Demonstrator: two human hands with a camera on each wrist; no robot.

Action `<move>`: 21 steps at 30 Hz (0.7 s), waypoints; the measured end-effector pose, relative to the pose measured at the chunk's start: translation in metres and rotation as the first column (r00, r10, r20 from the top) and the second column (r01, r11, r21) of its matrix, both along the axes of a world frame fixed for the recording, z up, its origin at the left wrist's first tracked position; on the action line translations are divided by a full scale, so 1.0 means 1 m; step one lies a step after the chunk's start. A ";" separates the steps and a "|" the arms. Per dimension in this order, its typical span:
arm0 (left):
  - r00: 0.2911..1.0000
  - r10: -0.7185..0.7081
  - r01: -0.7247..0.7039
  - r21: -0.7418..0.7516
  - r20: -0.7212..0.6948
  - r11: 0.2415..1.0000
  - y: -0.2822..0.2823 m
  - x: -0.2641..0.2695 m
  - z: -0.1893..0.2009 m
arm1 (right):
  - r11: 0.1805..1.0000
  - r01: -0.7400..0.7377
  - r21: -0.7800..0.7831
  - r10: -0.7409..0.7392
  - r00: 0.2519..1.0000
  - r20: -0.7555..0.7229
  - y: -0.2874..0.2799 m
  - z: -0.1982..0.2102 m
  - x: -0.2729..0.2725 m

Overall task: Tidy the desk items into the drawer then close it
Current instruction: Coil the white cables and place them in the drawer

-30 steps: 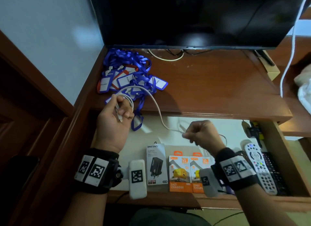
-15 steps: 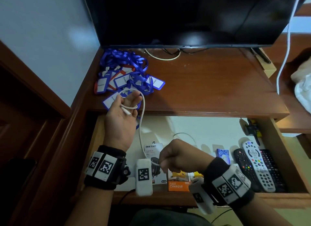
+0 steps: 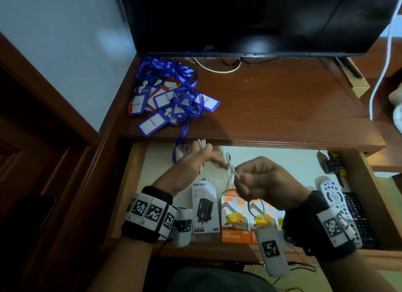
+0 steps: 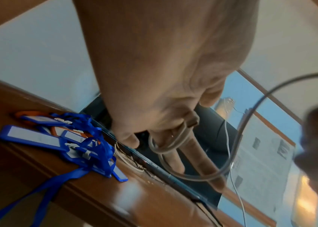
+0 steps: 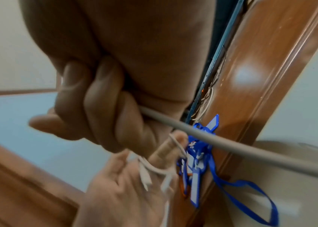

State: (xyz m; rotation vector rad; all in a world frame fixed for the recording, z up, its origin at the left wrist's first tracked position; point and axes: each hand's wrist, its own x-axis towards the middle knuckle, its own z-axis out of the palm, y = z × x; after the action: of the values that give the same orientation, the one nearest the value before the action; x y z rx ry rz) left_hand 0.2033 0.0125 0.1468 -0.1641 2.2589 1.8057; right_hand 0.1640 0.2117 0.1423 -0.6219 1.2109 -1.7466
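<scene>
My right hand (image 3: 264, 183) was nearest to me, its fingers (image 5: 103, 98) clenched around the white cable (image 3: 232, 171), above the open drawer (image 3: 367, 207). My left hand (image 3: 191, 163) was a little farther, with straight fingers (image 4: 173, 155) and the cable looped around them. Under my hands, in the drawer, lay the charger boxes (image 3: 233, 219) and, at the right, the remote controls (image 3: 332, 196). Farther, on the wooden surface (image 3: 282, 109), a heap of blue lanyards (image 3: 169, 96) with badges lay at the left, one strap hanging over the edge. Behind stood the dark screen (image 3: 250, 19).
</scene>
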 end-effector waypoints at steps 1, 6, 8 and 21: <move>0.999 -0.040 0.040 -0.036 0.011 0.999 0.003 0.001 -0.002 | 0.997 0.078 -0.026 -0.077 0.997 0.027 0.000 0.004 -0.003; 0.988 -0.156 0.155 -0.081 0.001 0.985 0.003 0.003 -0.004 | 0.798 0.600 0.059 -0.591 0.798 -0.120 0.005 0.018 -0.023; 0.985 -0.175 0.175 0.017 0.004 0.984 0.002 0.003 -0.005 | 0.706 0.700 0.109 -0.667 0.709 -0.229 0.009 0.017 -0.031; 0.963 -0.258 0.237 0.205 0.082 0.950 0.006 0.005 0.003 | 0.588 0.806 0.062 -0.671 0.529 -0.519 0.024 -0.003 -0.060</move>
State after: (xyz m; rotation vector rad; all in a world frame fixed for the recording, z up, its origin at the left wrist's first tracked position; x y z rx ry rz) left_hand 0.2083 0.0188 0.1502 0.0555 1.9204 1.8197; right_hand 0.1044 0.2353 0.1396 -0.3140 2.2983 -2.0918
